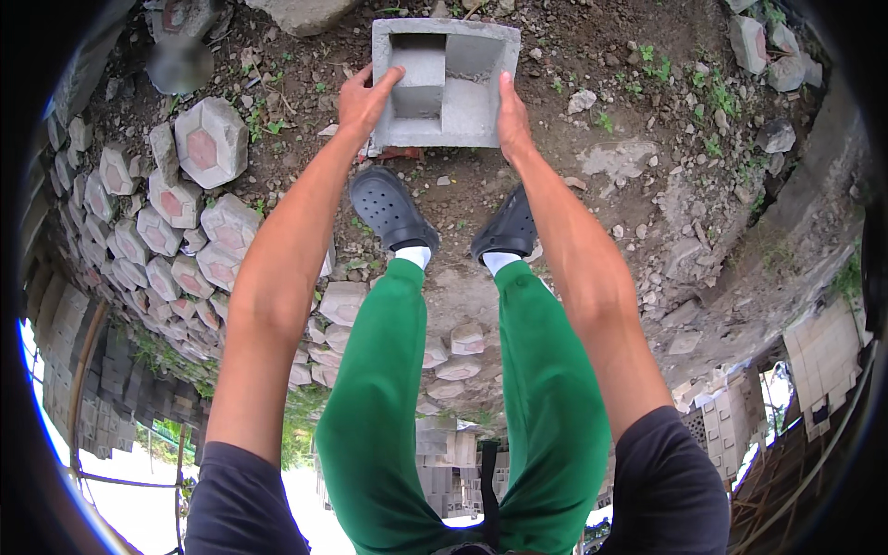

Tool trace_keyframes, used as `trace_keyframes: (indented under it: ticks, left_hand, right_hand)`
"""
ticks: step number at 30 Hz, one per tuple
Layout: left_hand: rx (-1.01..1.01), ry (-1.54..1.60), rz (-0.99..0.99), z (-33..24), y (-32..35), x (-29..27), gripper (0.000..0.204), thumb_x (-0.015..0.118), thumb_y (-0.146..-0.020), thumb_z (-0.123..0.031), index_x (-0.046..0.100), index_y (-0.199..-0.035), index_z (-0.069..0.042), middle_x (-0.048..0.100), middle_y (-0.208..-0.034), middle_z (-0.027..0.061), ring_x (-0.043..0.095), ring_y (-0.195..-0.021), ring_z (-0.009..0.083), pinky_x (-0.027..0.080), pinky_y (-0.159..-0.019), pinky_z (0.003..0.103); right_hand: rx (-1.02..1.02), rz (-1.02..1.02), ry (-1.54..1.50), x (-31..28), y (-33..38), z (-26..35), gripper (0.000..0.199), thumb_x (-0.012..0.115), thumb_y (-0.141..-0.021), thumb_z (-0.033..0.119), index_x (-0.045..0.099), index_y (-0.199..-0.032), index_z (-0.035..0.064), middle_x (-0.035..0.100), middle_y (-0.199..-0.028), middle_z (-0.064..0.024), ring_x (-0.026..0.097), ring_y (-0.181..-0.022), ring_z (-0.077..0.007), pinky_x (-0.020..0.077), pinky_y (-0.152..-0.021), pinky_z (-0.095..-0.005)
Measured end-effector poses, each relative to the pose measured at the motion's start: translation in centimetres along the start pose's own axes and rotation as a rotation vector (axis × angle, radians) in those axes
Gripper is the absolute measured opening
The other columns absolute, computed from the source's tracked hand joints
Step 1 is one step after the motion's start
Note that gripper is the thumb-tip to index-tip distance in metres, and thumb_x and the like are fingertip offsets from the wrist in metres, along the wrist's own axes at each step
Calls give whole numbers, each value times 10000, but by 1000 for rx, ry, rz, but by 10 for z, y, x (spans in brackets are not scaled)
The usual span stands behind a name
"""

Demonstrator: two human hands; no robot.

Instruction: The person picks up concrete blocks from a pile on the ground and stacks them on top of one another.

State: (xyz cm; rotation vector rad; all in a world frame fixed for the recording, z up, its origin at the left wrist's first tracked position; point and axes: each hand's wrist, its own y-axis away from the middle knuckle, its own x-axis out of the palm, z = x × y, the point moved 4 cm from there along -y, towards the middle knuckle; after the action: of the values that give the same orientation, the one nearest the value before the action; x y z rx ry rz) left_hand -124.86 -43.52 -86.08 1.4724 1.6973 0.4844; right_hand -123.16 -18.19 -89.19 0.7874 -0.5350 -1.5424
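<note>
A grey concrete ventilation block point(447, 139), square with a frame and stepped inner recesses, is gripped between my two hands in front of my feet. My left hand point(363, 102) closes on its left wall, the thumb lying over the rim. On the opposite side, my right hand point(513, 118) presses the right wall with its thumb up along the edge. The fingers beneath the block are mostly hidden. Something reddish point(403, 153) shows under the block's near edge; I cannot tell what it is.
Hexagonal concrete pavers point(212, 141) with reddish centres lie piled along the left. Rubble and a low concrete edge point(786, 240) run along the right. A large stone point(303, 11) sits beyond the block. My dark clogs point(393, 213) stand on bare soil point(564, 176) just behind it.
</note>
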Motion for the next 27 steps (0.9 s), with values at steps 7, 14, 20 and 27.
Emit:
trace_keyframes:
  ticks: [7, 14, 20, 27]
  left_hand:
    - [147, -182, -238, -7, 19, 1, 752, 660, -777, -543, 545, -1312, -27, 661, -1108, 234, 628, -1066, 342, 458, -943, 393]
    - [195, -393, -231, -28, 23, 4, 584, 515, -906, -440, 505, -1312, -21, 655, -1035, 280, 622, -1001, 436, 466, -912, 484]
    - [150, -523, -174, -31, 20, -4, 566, 483, -925, -402, 469, -1329, -5, 658, -973, 300, 625, -965, 461, 460, -909, 509]
    - [161, -587, -123, -29, 20, -15, 665, 477, -919, -472, 460, -1336, 46, 630, -1046, 329, 601, -1027, 470, 438, -945, 500]
  right_hand:
    - [-45, 30, 212, 5, 15, 17, 647, 570, -892, 545, 562, -1251, 7, 623, -1217, -167, 573, -1152, -282, 411, -986, -370]
    - [-165, -105, 313, 6, 4, 20, 465, 656, -838, 337, 583, -1184, 35, 668, -1101, -194, 630, -1052, -352, 470, -907, -417]
    - [-126, -98, 356, 11, 8, 9, 446, 630, -836, 279, 562, -1211, 48, 669, -1093, -200, 627, -1049, -371, 468, -916, -434]
    - [-126, -84, 356, 23, 30, 10, 489, 623, -839, 225, 487, -1270, 37, 646, -1132, -225, 610, -1069, -395, 466, -924, -442]
